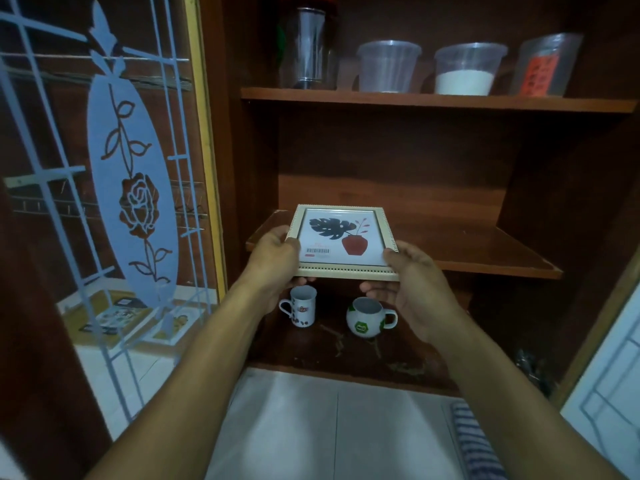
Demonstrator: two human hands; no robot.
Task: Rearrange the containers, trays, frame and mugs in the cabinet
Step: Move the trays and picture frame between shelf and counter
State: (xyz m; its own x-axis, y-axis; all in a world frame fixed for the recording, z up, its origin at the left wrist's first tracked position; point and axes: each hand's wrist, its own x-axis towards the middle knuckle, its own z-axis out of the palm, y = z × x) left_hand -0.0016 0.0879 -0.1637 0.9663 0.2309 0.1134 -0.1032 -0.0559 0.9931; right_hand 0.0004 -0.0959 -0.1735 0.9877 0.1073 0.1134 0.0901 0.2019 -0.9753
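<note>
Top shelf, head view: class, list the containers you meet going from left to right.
tall clear jar → empty plastic tub → tub part-filled with white powder → clear container with a red label

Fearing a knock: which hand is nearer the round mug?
Right. The right hand grips the frame just above the round mug; the left hand is over the taller mug.

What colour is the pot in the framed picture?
Red-brown, seen in the head view: the pot in the frame.
</note>
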